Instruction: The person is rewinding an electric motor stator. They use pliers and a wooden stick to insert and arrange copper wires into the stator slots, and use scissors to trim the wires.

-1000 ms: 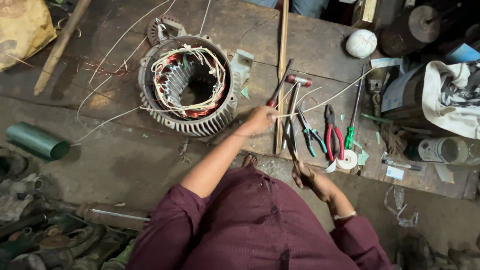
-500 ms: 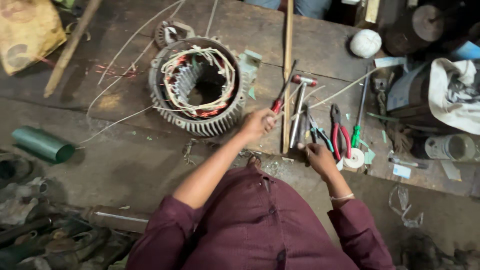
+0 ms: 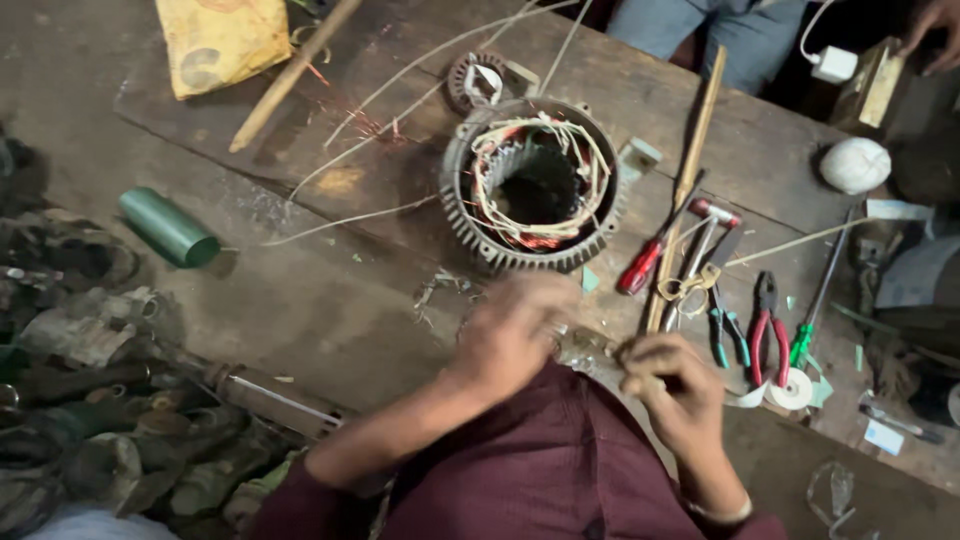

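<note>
Counter [image 3: 300, 300]: we see rough, dark wooden planks, scuffed and dusty, with scraps and bits of wire strewn over them.
Motor stator [image 3: 532, 185]: a round, ribbed grey metal housing lying open side up – inside it we see loops of pale and copper-coloured winding wire, some spilling over the rim.
Left hand [image 3: 512, 335]: blurred, raised over the counter edge with the fingers curled inward; we cannot tell whether it grips anything. The forearm runs down to a maroon sleeve [image 3: 520, 480].
Right hand [image 3: 672, 385]: fingers bent and pinched close together near the left hand; something thin may sit between them, but we cannot make it out.
Stator and hands: the stator lies just beyond the left hand, apart from it, further up the counter; the right hand is below and to its right, well clear.
Tools beside the right hand: a red-handled screwdriver [image 3: 640, 268], teal-handled pliers [image 3: 722, 330], red-handled pliers [image 3: 768, 325], a green-handled screwdriver [image 3: 806, 335] and a roll of white tape [image 3: 790, 390] – all lie flat, just beyond the right hand.
Bamboo stick [image 3: 690, 180]: long, thin and pale, lying beside the stator's right side.
Green cylinder [image 3: 168, 228]: smooth, lying on its side at the left.
Yellow bag [image 3: 222, 40]: crumpled, at the far corner.
White ball [image 3: 855, 165]: round and matt, at the far right.
</note>
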